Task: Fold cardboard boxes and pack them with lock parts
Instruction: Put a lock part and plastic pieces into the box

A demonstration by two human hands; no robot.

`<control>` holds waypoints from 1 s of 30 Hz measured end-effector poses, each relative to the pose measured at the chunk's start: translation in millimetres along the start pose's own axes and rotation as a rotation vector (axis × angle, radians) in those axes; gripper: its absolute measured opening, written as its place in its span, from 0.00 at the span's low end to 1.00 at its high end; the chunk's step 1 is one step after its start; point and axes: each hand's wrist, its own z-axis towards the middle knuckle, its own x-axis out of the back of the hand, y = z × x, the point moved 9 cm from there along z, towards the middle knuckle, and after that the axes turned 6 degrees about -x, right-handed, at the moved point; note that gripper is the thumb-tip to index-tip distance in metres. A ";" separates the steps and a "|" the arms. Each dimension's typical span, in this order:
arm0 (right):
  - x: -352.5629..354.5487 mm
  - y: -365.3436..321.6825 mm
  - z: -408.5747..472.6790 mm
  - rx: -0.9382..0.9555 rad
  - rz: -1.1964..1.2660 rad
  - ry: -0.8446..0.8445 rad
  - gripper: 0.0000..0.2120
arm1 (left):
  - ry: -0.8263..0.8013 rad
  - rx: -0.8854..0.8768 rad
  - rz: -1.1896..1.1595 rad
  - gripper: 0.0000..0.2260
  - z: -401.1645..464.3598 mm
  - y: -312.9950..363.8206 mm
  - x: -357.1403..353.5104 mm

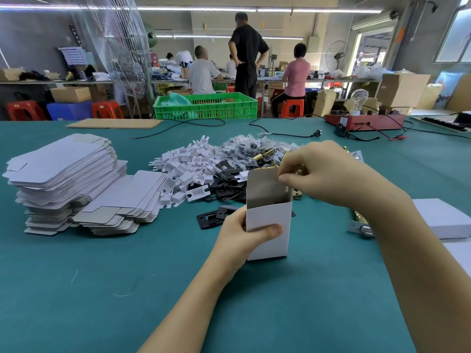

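A small white cardboard box stands upright on the green table, its top open and its lid flap raised. My left hand grips its lower left side, thumb across the front face. My right hand pinches the upper right edge of the flap at the box's mouth. Behind the box lies a heap of lock parts: white plastic pieces, black metal plates, brass pieces and small bagged parts. One black plate lies alone just left of the box.
Two stacks of flat unfolded boxes sit at the left. A white box and a metal latch part lie at the right. Cables, a plug and a red test device are at the far side, beside a green crate. People work behind.
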 end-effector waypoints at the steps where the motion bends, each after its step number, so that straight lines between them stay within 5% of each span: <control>1: 5.8 4.7 0.6 -0.012 0.031 0.043 0.06 | -0.001 0.011 -0.001 0.14 0.3 -1.9 0.2; 7: 4.2 55.3 8.5 -0.179 0.212 0.091 0.08 | 0.043 0.074 0.000 0.13 2.1 -14.0 4.7; 14: -45.1 119.4 12.3 -0.417 0.361 0.046 0.09 | 0.426 0.077 -0.069 0.13 -1.5 -15.1 52.3; 21: -65.8 139.4 22.7 -0.527 0.566 0.267 0.04 | 0.355 0.100 -0.016 0.14 2.0 -20.6 44.8; 30: -83.8 132.3 120.8 -0.442 0.334 0.269 0.12 | 0.337 0.103 -0.092 0.13 6.0 -22.9 45.8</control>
